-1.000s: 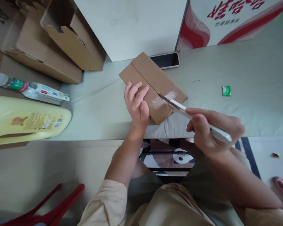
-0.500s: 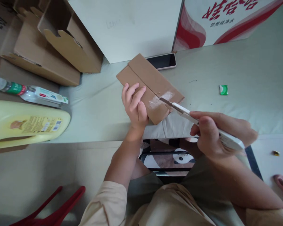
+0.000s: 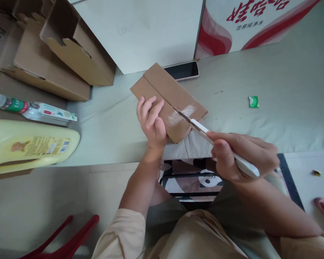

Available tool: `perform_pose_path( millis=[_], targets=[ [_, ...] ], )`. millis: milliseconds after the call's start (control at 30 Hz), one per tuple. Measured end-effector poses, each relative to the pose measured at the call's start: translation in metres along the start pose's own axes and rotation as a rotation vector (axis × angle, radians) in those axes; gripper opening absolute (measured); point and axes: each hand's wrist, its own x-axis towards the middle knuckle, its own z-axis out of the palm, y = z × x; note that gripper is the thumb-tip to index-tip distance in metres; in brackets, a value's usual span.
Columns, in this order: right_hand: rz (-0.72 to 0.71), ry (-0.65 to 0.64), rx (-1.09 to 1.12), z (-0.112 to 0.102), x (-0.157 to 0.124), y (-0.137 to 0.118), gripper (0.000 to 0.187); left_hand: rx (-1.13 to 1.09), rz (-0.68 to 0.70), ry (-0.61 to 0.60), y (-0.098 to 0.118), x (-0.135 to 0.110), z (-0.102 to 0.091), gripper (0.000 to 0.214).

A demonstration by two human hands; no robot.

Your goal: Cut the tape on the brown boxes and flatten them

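A small brown cardboard box (image 3: 175, 88) is tilted over the front of the pale green covered surface. My left hand (image 3: 152, 120) grips its near left side, fingers lying across the top face and the thumb bent along the edge. In my right hand (image 3: 243, 154) is a white-handled utility knife (image 3: 201, 129), held closed between thumb and fingers. The dark blade tip touches the box at its lengthwise seam, beside a whitish strip of torn tape (image 3: 189, 110). The underside of the box is hidden.
Behind the box lies a phone (image 3: 185, 70) against a white carton (image 3: 145, 36). Cardboard boxes (image 3: 54, 68), a plastic bottle (image 3: 18, 105) and a yellow jug (image 3: 32, 142) stand at left. A green packet (image 3: 253, 101) is at right. A red chair part (image 3: 78, 233) is low left.
My right hand has moved left and slightly down, with the knife's angle steeper. The blade tip stays near the seam. The view has shifted slightly; my left hand keeps its grip.
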Motion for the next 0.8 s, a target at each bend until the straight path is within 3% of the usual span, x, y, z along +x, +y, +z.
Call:
perform_pose_path(
  millis=[100,467,800],
  targets=[
    [-0.009,0.034,-0.024,-0.003,0.000,-0.002,0.015,0.045,0.010,-0.001,-0.001,0.000,0.000,0.066],
    [0.240,-0.088,0.111,0.001,0.000,0.005,0.022,0.072,0.024,0.025,0.000,0.001,0.000,0.063],
    [0.171,0.027,-0.032,-0.014,-0.011,0.008,0.021,0.099,0.045,0.060,-0.001,0.001,0.000,0.069]
  ],
)
